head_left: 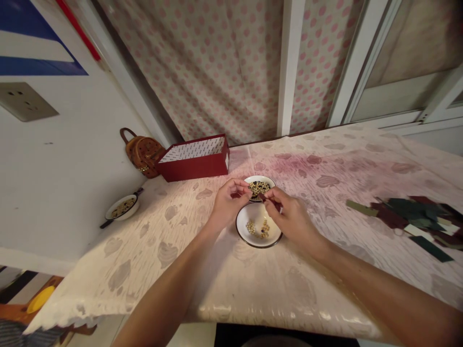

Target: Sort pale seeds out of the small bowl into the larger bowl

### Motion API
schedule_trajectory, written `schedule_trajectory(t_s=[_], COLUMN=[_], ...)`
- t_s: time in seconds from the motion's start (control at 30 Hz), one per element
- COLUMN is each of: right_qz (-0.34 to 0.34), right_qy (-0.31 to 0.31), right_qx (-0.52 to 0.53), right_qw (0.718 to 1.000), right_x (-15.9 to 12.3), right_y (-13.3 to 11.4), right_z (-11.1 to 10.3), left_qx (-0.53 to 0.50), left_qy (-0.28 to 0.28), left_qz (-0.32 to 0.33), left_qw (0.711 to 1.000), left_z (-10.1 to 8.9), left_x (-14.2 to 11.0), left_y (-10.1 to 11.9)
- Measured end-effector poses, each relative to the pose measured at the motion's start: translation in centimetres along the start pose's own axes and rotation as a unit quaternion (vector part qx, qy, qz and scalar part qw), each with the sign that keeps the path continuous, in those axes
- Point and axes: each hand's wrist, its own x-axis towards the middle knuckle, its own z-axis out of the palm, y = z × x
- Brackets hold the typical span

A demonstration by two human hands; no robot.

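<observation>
Two white bowls stand in the middle of the table. The near bowl (pixel 253 237) holds a few pale beans and a dark one. The far bowl (pixel 268 182) is full of mixed dark and pale beans. My left hand (pixel 228 200) hovers over the gap between them, fingers pinched together. My right hand (pixel 289 217) sits above the near bowl's right rim, fingers closed on a small dark reddish piece (pixel 262 196) that points toward my left fingertips. What the left fingers hold is too small to make out.
A red open box (pixel 195 161) stands at the back left with a brown bag (pixel 142 152) behind it. A third white bowl (pixel 123 208) with a dark handle sits near the left edge. Several dark green and maroon flat strips (pixel 415 217) lie scattered at right.
</observation>
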Motion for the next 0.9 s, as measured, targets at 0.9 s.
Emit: schedule_trajectory(t_s=[0.9], right_qz=[0.019], right_qy=[0.061], right_qx=[0.014], right_qw=[0.998], right_x=[0.2], right_y=[0.0], right_z=[-0.4], left_qx=[0.49], left_qy=[-0.281], left_qz=[0.143], left_qw=[0.813], left_z=[1.9], left_x=[-1.5], left_y=[2.4])
